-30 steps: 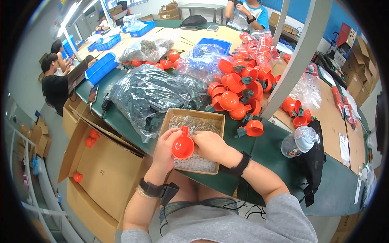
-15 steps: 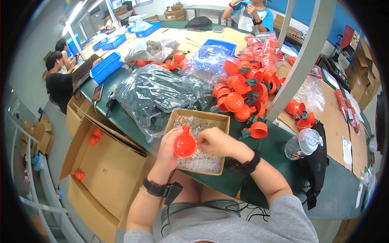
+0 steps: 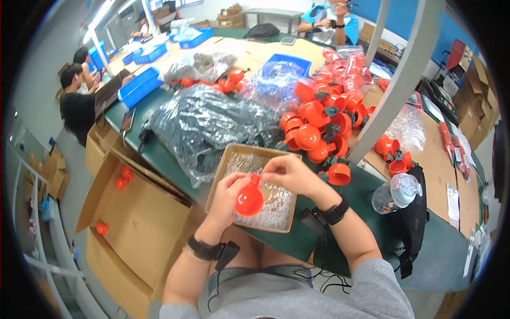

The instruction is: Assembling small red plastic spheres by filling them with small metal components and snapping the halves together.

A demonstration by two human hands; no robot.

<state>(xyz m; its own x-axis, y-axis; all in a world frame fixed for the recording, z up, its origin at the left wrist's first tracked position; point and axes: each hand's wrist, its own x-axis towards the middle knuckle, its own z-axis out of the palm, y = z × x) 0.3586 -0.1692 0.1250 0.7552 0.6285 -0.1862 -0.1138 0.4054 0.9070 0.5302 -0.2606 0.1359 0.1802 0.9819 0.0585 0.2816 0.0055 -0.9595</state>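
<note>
Holding the red cup [image 3: 249,201] as before: left hand [image 3: 228,194] grasps its bowl, right hand [image 3: 289,173] now pinches at its neck over the box [image 3: 220,175]; fitting continues, cup unmoved.

Grey short-sleeve shirt, denim shorts; black wrist bands w/ small black units, cables at lap.

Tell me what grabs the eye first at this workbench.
The bright orange cup stands out at centre, held in the left hand while the right hand touches its upper end, above a shallow cardboard tray of small pale parts. Behind it, a heap of orange cups lies beside a big bag of black parts.
</note>
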